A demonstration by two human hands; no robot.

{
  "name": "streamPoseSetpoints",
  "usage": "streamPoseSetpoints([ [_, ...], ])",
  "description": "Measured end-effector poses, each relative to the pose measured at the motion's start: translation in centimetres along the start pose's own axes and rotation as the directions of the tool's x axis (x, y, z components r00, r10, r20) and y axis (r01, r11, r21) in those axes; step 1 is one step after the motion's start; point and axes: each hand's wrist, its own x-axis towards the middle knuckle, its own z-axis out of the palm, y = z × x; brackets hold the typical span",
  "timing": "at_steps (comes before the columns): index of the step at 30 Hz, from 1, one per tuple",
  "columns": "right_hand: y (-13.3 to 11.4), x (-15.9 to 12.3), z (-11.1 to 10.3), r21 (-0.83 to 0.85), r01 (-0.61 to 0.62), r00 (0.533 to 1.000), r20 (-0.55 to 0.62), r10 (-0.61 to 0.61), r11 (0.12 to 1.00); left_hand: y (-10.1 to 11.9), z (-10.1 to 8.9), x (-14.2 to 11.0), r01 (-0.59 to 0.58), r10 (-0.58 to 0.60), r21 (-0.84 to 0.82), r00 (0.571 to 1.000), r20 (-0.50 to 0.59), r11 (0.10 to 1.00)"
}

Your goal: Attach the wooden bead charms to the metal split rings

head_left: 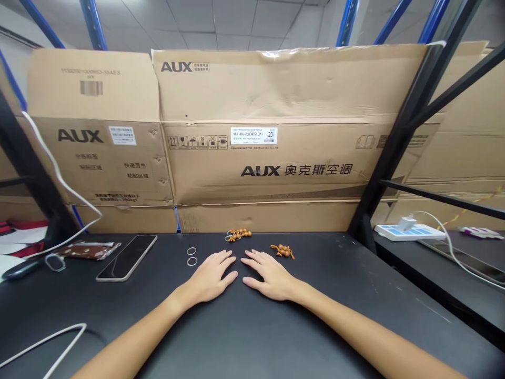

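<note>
My left hand lies flat on the dark tabletop, fingers stretched and holding nothing. Opposite it, my right hand rests palm down in the same way, its thumb apart from the fingers. Two metal key rings, one farther and one nearer, lie just left of my left hand. Beyond my fingertips sits a small cluster of brown beaded charms with rings attached. Another brown beaded charm with cord ends lies just past my right hand.
A phone and a brown packet lie at the left. White cables cross the left side. Cardboard panels stand along the back edge. Black metal frame posts rise at the sides; a power strip sits beyond the right one.
</note>
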Motion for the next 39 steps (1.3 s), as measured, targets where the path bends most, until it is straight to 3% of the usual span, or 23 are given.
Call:
streamPoseSetpoints([
  [20, 0.3, 0.1, 0.4, -0.021, 0.021, 0.999, -0.037, -0.022, 1.0, 0.5, 0.4, -0.1, 0.0, 0.001, 0.076, 1.0, -0.015, 0.997],
  [23, 0.3, 0.1, 0.5, -0.019, 0.025, 0.998, -0.049, -0.026, 1.0, 1.2, 0.4, -0.2, 0.105, -0.102, 0.119, 0.994, -0.03, 0.987],
  [26, 0.3, 0.0, 0.5, -0.011, 0.029, 0.998, -0.059, -0.029, 1.0, 2.0, 0.3, -0.2, 0.264, -0.259, 0.173, 0.965, -0.053, 0.949],
  [29, 0.2, 0.0, 0.4, -0.01, 0.027, 0.998, -0.052, -0.027, 1.0, 2.1, 0.3, -0.3, 0.339, -0.34, 0.16, 0.94, -0.022, 0.927],
  [35, 0.4, 0.0, 0.5, -0.005, 0.027, 0.998, -0.054, -0.027, 1.0, 1.3, 0.4, -0.3, 0.189, -0.188, 0.081, 0.982, -0.025, 0.979],
  [39, 0.2, 0.0, 0.5, -0.027, 0.022, 0.998, -0.056, -0.023, 0.999, 1.1, 0.7, -0.3, 0.114, -0.105, 0.108, 0.991, -0.084, 0.988],
])
